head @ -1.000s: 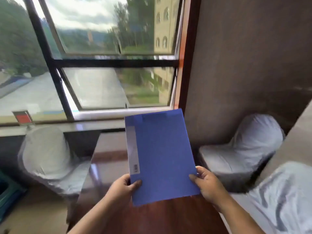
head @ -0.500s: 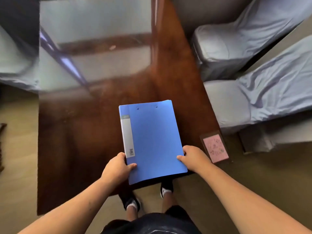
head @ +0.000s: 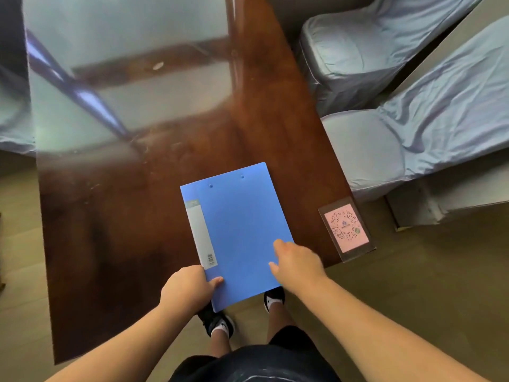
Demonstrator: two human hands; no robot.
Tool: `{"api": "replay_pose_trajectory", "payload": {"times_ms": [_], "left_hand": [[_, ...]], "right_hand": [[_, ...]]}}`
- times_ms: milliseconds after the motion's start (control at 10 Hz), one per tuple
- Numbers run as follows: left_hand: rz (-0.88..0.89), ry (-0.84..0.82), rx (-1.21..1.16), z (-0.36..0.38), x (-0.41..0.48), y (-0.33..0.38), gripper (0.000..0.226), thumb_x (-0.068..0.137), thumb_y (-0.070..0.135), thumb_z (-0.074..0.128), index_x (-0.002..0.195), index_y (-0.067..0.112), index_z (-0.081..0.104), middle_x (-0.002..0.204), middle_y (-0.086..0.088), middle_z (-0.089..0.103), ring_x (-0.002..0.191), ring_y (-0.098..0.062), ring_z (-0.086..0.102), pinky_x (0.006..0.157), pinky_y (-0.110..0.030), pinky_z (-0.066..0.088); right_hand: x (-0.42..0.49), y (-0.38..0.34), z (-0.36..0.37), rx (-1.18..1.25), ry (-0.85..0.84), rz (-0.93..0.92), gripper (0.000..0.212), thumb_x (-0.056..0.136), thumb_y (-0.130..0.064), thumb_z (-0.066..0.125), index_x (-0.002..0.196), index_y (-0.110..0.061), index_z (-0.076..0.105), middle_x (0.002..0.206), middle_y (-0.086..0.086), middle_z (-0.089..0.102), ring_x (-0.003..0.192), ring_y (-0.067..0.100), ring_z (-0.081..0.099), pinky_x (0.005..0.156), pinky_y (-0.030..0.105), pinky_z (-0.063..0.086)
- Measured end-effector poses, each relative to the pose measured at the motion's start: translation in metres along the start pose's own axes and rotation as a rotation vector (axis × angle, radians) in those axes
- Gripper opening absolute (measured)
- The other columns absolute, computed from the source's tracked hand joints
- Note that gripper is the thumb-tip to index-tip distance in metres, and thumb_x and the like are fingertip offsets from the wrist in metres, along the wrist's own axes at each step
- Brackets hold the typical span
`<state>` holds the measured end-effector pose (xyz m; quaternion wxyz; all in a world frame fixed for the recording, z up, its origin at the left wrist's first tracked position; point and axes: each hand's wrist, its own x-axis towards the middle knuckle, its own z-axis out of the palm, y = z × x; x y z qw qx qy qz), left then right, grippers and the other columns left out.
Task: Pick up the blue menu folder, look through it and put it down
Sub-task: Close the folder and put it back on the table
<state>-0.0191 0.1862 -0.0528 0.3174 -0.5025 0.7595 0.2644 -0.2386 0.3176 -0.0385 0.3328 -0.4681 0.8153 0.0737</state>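
Note:
The blue menu folder (head: 239, 230) is closed, with a grey label strip along its left spine. It lies over the near edge of the dark wooden table (head: 132, 230), its lower corner sticking out past the edge. My left hand (head: 187, 290) grips the folder's lower left corner, thumb on top. My right hand (head: 296, 264) rests on the cover near the lower right edge, fingers spread flat rather than gripping.
A pink QR-code card in a clear stand (head: 345, 228) sits at the table's near right corner. Two chairs in pale covers (head: 366, 51) (head: 413, 133) stand to the right. Another covered chair (head: 13, 119) is at the left. My feet show below the table edge.
My view swung from the window down to the table. The folder came down from in front of me to the table's near edge. My right hand shifted from the edge onto the cover.

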Motion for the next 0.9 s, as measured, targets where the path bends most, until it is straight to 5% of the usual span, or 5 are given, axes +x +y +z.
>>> {"api": "replay_pose_trajectory", "payload": {"times_ms": [200, 600, 900], "left_hand": [[0.081, 0.046, 0.067, 0.005, 0.013, 0.027, 0.055, 0.088, 0.074, 0.057, 0.074, 0.021, 0.064, 0.071, 0.005, 0.068, 0.064, -0.016, 0.065, 0.052, -0.032, 0.045], [0.181, 0.052, 0.099, 0.011, 0.020, 0.082, 0.060, 0.092, 0.070, 0.054, 0.060, 0.019, 0.056, 0.058, 0.004, 0.062, 0.051, -0.013, 0.060, 0.042, -0.028, 0.035], [0.132, 0.048, 0.083, 0.003, 0.015, 0.083, 0.064, 0.085, 0.077, 0.052, 0.065, 0.017, 0.062, 0.064, 0.002, 0.066, 0.059, -0.015, 0.064, 0.047, -0.029, 0.039]], "right_hand": [[-0.010, -0.002, 0.018, 0.093, 0.034, 0.079, 0.048, 0.101, -0.046, 0.064, 0.129, -0.012, 0.046, 0.128, 0.016, 0.054, 0.114, 0.039, 0.056, 0.089, 0.050, 0.055], [-0.008, 0.057, 0.003, 0.138, 0.066, 0.124, 0.041, 0.099, -0.043, 0.069, 0.118, -0.014, 0.048, 0.121, 0.013, 0.056, 0.106, 0.032, 0.055, 0.087, 0.044, 0.055], [-0.004, 0.057, 0.000, 0.080, 0.037, 0.118, 0.045, 0.100, -0.045, 0.066, 0.128, -0.014, 0.048, 0.127, 0.013, 0.057, 0.110, 0.032, 0.058, 0.087, 0.043, 0.056]]}}
